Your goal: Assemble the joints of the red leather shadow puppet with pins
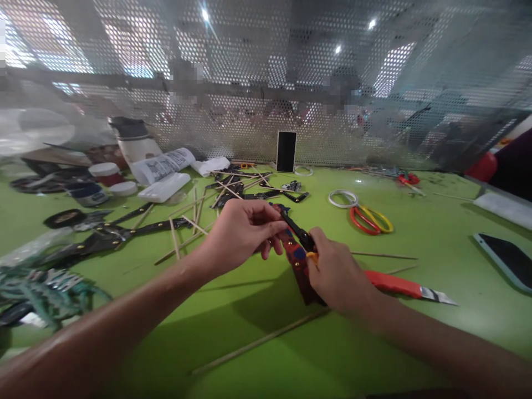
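In the middle of the head view, my left hand (245, 230) is closed in a pinch at the upper end of a dark red strip with blue spots and gold studs (297, 255). My right hand (336, 269) is wrapped round a black hand tool with an orange part at its handle (299, 230); its exact kind is hard to make out. The tool's narrow end reaches the fingertips of my left hand, over the strip. My right hand hides part of the strip's lower portion. Just beyond my right wrist lies a red-handled knife (399, 285), its blade pointing right.
A thin wooden stick (257, 343) lies in front on the green table (166, 343). Black studded pieces (103, 238) and several sticks are at left, beside jars (106, 172). Wire rings (369, 219) and a phone (507, 260) lie right. Another phone (286, 151) stands against the perforated screen (249, 72).
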